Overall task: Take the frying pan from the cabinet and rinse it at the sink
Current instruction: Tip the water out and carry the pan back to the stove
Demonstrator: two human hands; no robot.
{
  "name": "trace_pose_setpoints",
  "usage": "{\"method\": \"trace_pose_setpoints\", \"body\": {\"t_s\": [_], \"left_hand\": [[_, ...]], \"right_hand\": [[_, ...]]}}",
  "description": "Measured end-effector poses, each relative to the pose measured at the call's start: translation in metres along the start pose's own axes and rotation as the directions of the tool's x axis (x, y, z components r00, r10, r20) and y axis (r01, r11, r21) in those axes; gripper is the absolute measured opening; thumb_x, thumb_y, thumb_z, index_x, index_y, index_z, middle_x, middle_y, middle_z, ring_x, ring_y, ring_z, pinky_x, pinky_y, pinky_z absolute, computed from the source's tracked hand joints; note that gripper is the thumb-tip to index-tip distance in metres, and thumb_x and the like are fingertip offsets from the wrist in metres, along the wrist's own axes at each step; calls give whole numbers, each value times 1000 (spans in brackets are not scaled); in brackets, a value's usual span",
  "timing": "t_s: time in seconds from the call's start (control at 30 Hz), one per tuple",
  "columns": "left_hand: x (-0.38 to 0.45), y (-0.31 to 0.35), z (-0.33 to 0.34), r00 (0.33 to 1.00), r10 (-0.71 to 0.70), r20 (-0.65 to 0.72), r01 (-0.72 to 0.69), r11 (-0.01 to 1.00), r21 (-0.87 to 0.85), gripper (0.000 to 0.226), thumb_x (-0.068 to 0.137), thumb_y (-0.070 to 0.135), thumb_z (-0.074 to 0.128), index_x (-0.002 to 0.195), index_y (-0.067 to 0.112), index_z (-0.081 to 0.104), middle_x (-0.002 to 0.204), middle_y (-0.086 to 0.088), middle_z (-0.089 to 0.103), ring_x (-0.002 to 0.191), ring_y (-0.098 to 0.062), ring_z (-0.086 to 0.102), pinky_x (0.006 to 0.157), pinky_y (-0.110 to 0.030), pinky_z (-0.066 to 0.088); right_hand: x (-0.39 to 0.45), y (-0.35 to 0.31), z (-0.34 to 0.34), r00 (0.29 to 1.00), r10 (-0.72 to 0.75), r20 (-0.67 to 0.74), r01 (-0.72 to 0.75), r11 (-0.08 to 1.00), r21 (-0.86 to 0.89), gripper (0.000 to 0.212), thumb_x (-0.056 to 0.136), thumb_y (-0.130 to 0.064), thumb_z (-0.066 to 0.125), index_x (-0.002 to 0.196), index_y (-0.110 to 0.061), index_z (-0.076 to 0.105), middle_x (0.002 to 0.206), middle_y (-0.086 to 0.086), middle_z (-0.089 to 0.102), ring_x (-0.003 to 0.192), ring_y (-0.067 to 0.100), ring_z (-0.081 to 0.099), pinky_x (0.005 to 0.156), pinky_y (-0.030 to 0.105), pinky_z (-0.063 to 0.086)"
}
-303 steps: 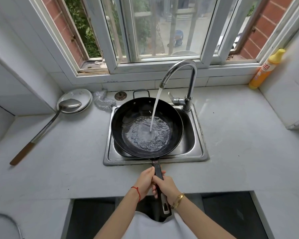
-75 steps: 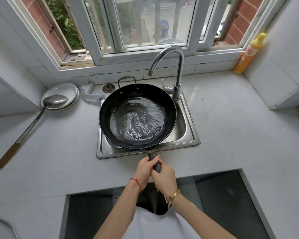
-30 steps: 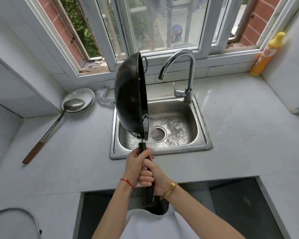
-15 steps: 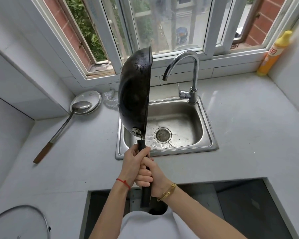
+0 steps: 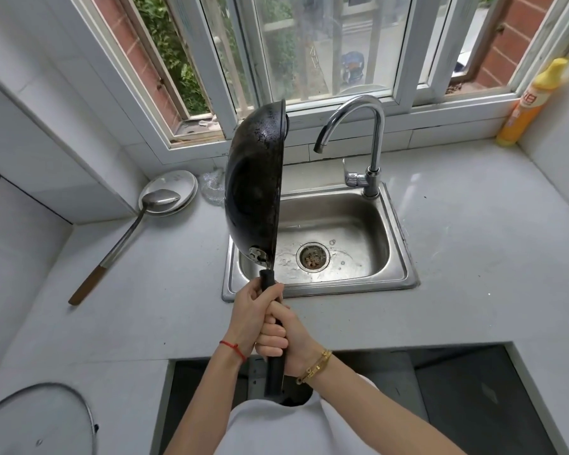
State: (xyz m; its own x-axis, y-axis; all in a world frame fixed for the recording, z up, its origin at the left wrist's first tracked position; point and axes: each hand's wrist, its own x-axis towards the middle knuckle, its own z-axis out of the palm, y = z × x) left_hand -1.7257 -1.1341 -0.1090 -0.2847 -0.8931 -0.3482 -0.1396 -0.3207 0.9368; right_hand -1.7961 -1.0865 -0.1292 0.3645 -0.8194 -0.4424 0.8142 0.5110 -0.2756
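Scene is lit brightly and evenly by daylight from the window [image 5: 309, 44] at the top. Shadows are kept soft. Mild glare is seen on the sink [image 5: 404, 274] rim. Edges are bent by wide-angle distortion; focus is sharp.

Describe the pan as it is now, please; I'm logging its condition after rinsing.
The pan is black, round and deep, apparently metal, its rough, speckled underside facing left. It stands on edge, almost vertical, over the left part of the sink, touching neither sink nor tap. A metal bracket joins the bowl to a long black handle. Both hands grip that handle: the left hand higher, the right hand just below. The inside is hidden.
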Motion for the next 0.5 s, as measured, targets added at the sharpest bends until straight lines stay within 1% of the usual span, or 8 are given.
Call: {"method": "trace_pose_setpoints", "body": {"t_s": [0.1, 0.2, 0.27, 0.5], "left_hand": [[1, -2, 0, 1000, -2, -19, 2, 1000, -1, 14, 87, 20, 68, 82, 8, 62, 65, -4, 59, 73, -33, 63, 65, -37, 53], [4, -6, 0, 999, -10, -39, 10, 1000, 1, 15, 85, 22, 69, 76, 13, 62, 66, -6, 59, 74, -35, 61, 70, -42, 51], [4, -7, 0, 999, -14, -46, 14, 1000, 1, 16, 85, 22, 70, 75, 12, 62, 65, -7, 58, 74, -35, 60, 69, -42, 50], [4, -9, 2, 998, -17, -54, 18, 1000, 10, 16, 85, 23, 70, 79, 10, 63, 65, -6, 59, 74, -35, 62, 64, -38, 52]], "right_hand": [[1, 1, -2, 1000, 3, 7, -3, 1000, 11, 60, 96, -29, 44, 37, -21, 33, 27, -9, 30, 18, 3, 30, 23, 12, 23], [1, 1, -2, 999, 9, 48, -11, 999, 41, 52, 86, -29, 54, 38, -21, 34, 27, -8, 32, 18, 3, 31, 23, 12, 25], [-1, 0, -2, 997, 10, 72, -13, 999, 52, 47, 80, -28, 58, 40, -20, 35, 27, -8, 34, 19, 4, 32, 23, 12, 26], [1, 1, -9, 997, 10, 76, -14, 999, 51, 49, 83, -26, 59, 42, -20, 35, 28, -8, 35, 20, 4, 34, 24, 13, 26]]}}
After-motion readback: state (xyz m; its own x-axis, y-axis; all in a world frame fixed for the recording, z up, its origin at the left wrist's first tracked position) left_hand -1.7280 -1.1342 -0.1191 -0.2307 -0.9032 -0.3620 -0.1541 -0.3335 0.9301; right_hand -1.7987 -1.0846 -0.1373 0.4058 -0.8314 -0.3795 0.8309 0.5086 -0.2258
